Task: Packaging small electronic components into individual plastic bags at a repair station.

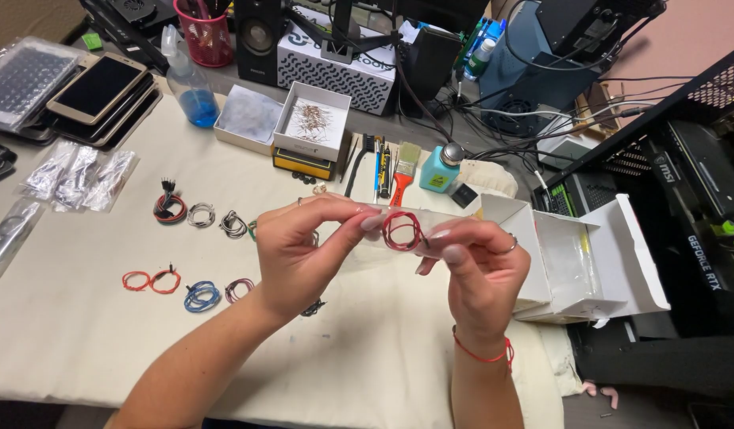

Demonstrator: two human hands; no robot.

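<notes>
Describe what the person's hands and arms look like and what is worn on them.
Both forearms are bare, with no sleeves in view. The right hand has a thin red string bracelet around the wrist and a ring on one finger. The left hand shows no bracelet or watch. Fingernails on both hands are long, with a pale, glossy polish.

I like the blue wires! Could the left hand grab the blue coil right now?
Probably not yet. The left hand and right hand both pinch a clear bag with a red coil. The blue coil lies uncovered nearby on the cloth.
</notes>
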